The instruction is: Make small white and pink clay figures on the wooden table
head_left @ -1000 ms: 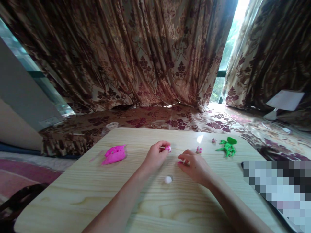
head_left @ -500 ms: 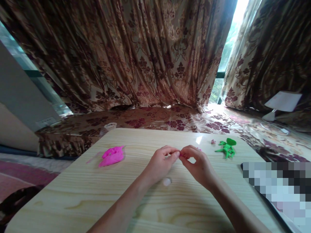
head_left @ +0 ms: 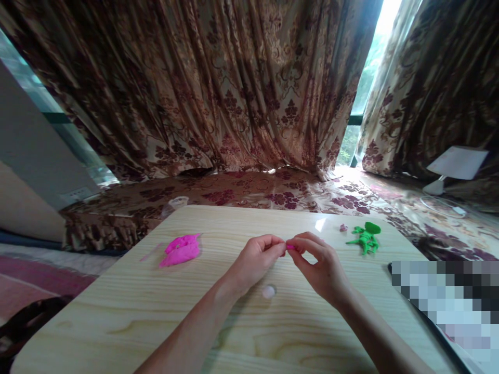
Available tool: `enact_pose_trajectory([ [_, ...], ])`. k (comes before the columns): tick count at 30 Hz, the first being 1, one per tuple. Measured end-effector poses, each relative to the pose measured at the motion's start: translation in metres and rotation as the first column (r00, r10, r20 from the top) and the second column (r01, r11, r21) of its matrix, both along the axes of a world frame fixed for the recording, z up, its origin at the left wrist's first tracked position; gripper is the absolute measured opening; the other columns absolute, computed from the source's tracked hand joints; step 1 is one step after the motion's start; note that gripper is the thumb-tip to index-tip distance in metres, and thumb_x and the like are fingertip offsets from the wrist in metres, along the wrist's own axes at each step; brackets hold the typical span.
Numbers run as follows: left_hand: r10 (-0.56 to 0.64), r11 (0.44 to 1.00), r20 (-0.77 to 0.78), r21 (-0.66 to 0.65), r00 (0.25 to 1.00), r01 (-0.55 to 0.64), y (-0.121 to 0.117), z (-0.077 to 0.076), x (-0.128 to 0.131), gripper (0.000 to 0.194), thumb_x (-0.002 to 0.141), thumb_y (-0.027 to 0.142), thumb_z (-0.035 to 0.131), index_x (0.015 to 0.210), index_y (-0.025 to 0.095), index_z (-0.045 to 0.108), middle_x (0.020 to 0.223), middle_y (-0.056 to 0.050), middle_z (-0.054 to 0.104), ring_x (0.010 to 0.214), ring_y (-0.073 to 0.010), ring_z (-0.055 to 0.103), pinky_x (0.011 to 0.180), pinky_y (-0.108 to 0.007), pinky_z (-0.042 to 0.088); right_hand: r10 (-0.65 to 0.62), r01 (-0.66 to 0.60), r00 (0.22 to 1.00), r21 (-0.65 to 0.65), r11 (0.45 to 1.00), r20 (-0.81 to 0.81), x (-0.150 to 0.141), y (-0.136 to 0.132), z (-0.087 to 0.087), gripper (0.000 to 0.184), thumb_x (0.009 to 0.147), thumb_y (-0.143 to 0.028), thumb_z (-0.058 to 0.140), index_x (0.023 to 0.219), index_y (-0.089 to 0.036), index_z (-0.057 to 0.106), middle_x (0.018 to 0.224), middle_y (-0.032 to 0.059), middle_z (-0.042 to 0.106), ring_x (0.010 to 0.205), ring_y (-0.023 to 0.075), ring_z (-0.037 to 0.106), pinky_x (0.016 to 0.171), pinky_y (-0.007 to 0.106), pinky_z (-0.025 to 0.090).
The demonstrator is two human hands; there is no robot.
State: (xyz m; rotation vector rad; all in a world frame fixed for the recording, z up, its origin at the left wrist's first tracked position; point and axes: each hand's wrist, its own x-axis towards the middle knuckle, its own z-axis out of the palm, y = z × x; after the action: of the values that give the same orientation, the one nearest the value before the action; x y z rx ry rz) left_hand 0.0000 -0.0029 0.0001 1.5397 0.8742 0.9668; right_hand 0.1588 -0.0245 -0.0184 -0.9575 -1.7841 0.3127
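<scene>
Over the middle of the table, my left hand (head_left: pixel 253 262) and my right hand (head_left: pixel 322 265) meet at the fingertips. A small piece of pink clay (head_left: pixel 290 247) shows between them, pinched by my right thumb and fingers. My left fingertips are pressed together against its near side; most of the piece is hidden. A larger pink clay lump (head_left: pixel 181 250), seemingly in thin wrapping, lies to the left. Below my hands rests a small whitish round piece (head_left: pixel 268 292). Beyond my right hand are a green clay figure (head_left: pixel 366 238) and a tiny pinkish bit (head_left: pixel 343 227).
The light wood table (head_left: pixel 117 311) has rounded corners. A dark-edged flat object, its surface blurred out (head_left: pixel 448 301), sits at the right edge. Behind are a patterned curtain (head_left: pixel 241 93), a cloth-covered ledge (head_left: pixel 249 192), a white lamp (head_left: pixel 458 162) and a clear plastic container (head_left: pixel 176 205).
My fingertips have drawn slightly apart, and more of the pink clay shows between them. My right hand now covers the pink bit seen behind it before. The view has shifted a little.
</scene>
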Motion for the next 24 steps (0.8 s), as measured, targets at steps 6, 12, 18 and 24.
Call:
enact_pose_trajectory([
  [6,0.022,1.000,-0.014,0.019,1.000,-0.022,0.0006,-0.0016,0.0006,0.025,0.076,0.036,0.053,0.071,0.014,0.064,0.067,-0.001,0.058,0.067,-0.0132,0.048,0.066,-0.024,0.036,-0.024,0.024,1.000,0.008,1.000,0.018,-0.0006,-0.0008,-0.0002,0.014,0.083,-0.016,0.052,0.087,-0.021,0.065,0.082,0.0038,0.059,0.072,0.0138,0.056,0.064,0.027,0.048],
  [12,0.039,0.999,-0.008,-0.004,0.999,-0.039,0.0009,-0.0015,0.0007,0.026,0.075,0.037,0.054,0.068,0.015,0.064,0.065,-0.001,0.057,0.065,-0.0131,0.048,0.064,-0.024,0.036,-0.016,0.016,0.999,0.006,1.000,0.036,0.0001,-0.0008,0.0013,0.012,0.082,-0.016,0.054,0.085,-0.021,0.064,0.080,0.0029,0.060,0.070,0.0131,0.056,0.064,0.026,0.047],
  [18,-0.019,0.999,0.040,-0.043,0.999,0.020,-0.0002,-0.0007,0.0008,0.022,0.075,0.034,0.056,0.075,0.014,0.065,0.069,-0.001,0.059,0.067,-0.0128,0.049,0.067,-0.025,0.036,-0.022,0.022,0.999,-0.001,1.000,0.029,0.0000,-0.0022,0.0023,0.013,0.082,-0.015,0.053,0.087,-0.021,0.064,0.082,0.0031,0.059,0.072,0.0136,0.057,0.065,0.026,0.047],
  [24,-0.021,0.995,0.034,-0.096,0.999,0.024,-0.0003,0.0004,-0.0008,0.023,0.074,0.035,0.055,0.068,0.015,0.063,0.066,-0.001,0.057,0.066,-0.0126,0.048,0.066,-0.024,0.036,-0.008,0.008,1.000,0.019,1.000,0.008,-0.0004,-0.0023,0.0026,0.012,0.083,-0.017,0.053,0.084,-0.021,0.064,0.079,0.0032,0.059,0.070,0.0134,0.056,0.063,0.026,0.047],
])
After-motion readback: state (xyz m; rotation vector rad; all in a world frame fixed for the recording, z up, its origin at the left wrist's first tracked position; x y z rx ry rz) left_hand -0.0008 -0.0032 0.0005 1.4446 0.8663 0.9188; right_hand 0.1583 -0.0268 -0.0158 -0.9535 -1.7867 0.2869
